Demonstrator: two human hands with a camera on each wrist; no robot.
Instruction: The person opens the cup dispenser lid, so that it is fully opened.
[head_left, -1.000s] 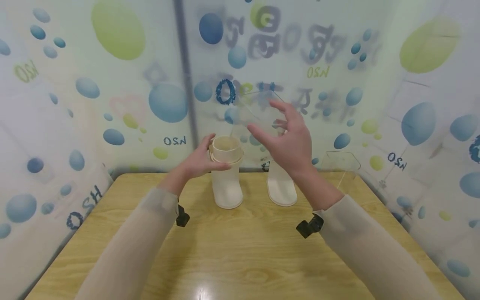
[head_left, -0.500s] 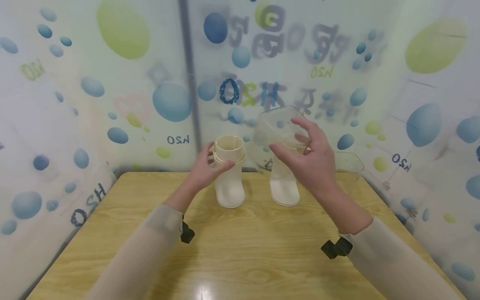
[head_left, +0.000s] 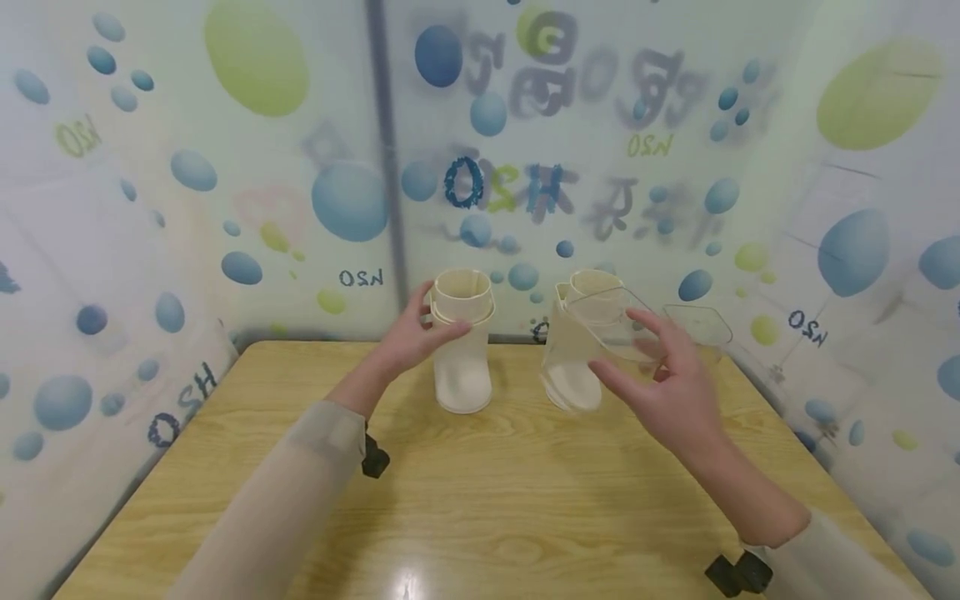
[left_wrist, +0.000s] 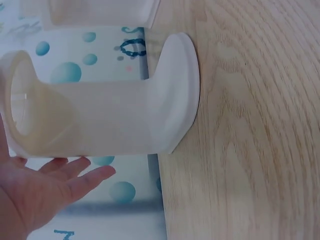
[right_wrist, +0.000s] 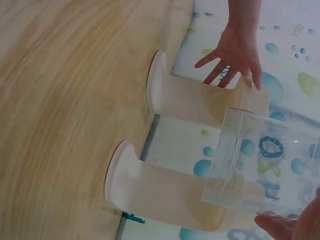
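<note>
Two cream, boot-shaped plastic stands with round collars on top rise from the wooden table. My left hand [head_left: 412, 340] holds the left stand [head_left: 462, 379] by its collar, thumb across the front; in the left wrist view other fingers stretch alongside its column [left_wrist: 110, 117]. Nothing sits in that collar's opening. My right hand [head_left: 678, 387] grips a clear, angular plastic container [right_wrist: 270, 160] from the right, thumb and fingers spread around it. In the head view the container overlaps the upper part of the right stand [head_left: 566, 358]. Part of my right hand is cut off in the right wrist view.
Another clear container [head_left: 697, 323] stands at the table's back right, partly behind my right hand. The wooden table [head_left: 480, 500] meets a patterned partition [head_left: 300, 292] along its back edge, with similar panels at both sides.
My right hand has carried the clear container rightward and down, from above the gap between the stands to in front of the right stand's top. My left hand keeps its place at the left stand.
</note>
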